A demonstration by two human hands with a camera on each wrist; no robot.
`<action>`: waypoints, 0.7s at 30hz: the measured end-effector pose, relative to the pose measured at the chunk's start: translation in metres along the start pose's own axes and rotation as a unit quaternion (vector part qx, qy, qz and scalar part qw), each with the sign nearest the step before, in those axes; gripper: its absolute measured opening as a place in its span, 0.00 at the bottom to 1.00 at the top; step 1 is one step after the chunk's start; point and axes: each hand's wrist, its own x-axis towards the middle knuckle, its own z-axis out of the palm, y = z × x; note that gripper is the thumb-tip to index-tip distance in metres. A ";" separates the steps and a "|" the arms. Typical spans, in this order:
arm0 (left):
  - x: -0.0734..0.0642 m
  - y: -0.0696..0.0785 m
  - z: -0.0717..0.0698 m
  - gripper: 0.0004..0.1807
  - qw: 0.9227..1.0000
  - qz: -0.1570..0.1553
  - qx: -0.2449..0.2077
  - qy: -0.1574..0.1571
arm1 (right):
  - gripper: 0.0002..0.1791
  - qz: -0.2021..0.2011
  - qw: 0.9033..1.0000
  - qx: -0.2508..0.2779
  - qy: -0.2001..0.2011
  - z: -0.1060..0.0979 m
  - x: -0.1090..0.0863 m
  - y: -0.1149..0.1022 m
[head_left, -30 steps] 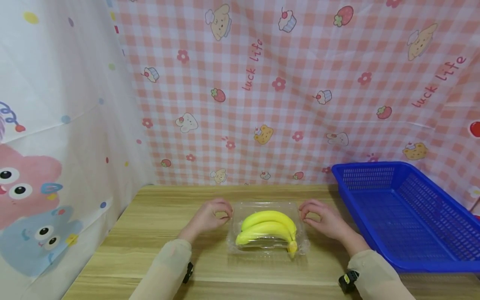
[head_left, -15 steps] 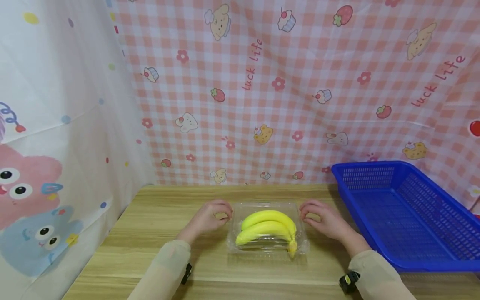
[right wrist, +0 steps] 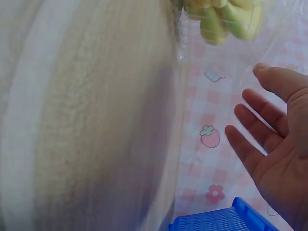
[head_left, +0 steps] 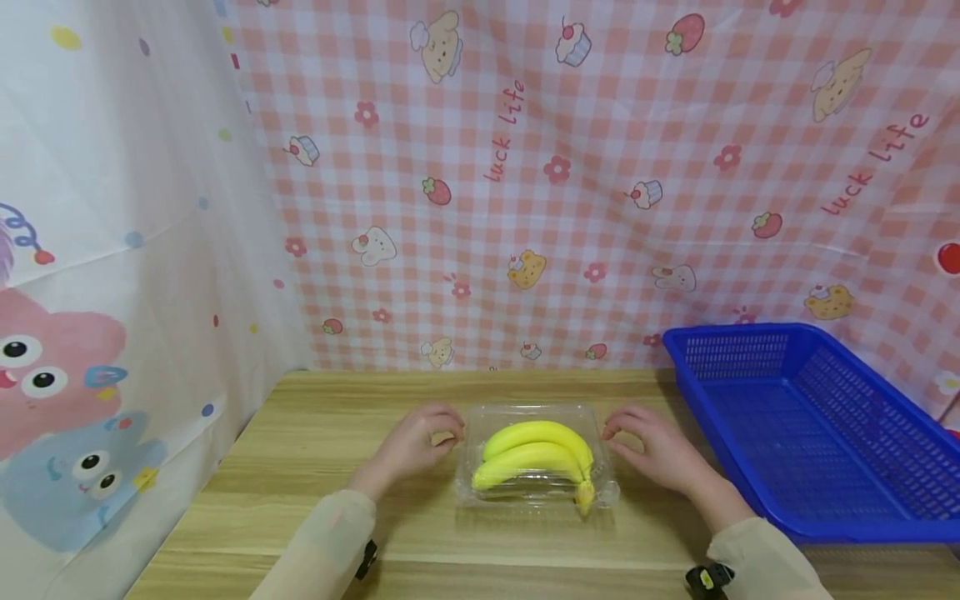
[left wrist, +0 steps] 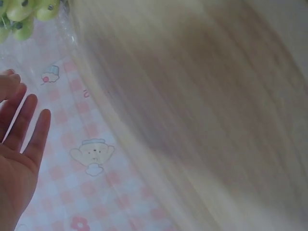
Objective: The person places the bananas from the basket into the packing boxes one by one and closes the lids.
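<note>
A clear plastic clamshell box rests on the wooden table with a bunch of yellow bananas inside. Its lid lies over the fruit. My left hand is at the box's left side, fingertips right by the edge, fingers loosely bent. On the opposite side my right hand stands slightly off the edge, thumb and fingers apart. Each wrist view shows spread fingers beside the clear plastic. Rounded yellow-green ends with dark tips show through the box in the left wrist view.
A large blue plastic basket with slotted walls stands on the right, beyond my right forearm. Behind the wooden table hangs a pink checked cloth. A white cartoon-printed cloth covers the left side.
My right hand has drawn back a little to the right from the box, its thumb and fingers parting. The left hand has shifted slightly outward. The box and bananas have stayed put.
</note>
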 end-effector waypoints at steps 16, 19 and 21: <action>-0.007 0.028 -0.006 0.04 0.993 -0.115 -0.020 -0.007 | 0.09 0.107 0.994 0.029 -0.008 -0.007 -0.008 -0.025; -0.011 0.033 -0.006 0.04 0.989 -0.142 -0.041 0.000 | 0.07 0.149 0.987 0.059 -0.009 -0.009 -0.009 -0.030; -0.013 0.036 -0.006 0.05 0.985 -0.160 -0.057 0.009 | 0.06 0.171 0.982 0.084 -0.002 -0.010 -0.009 -0.033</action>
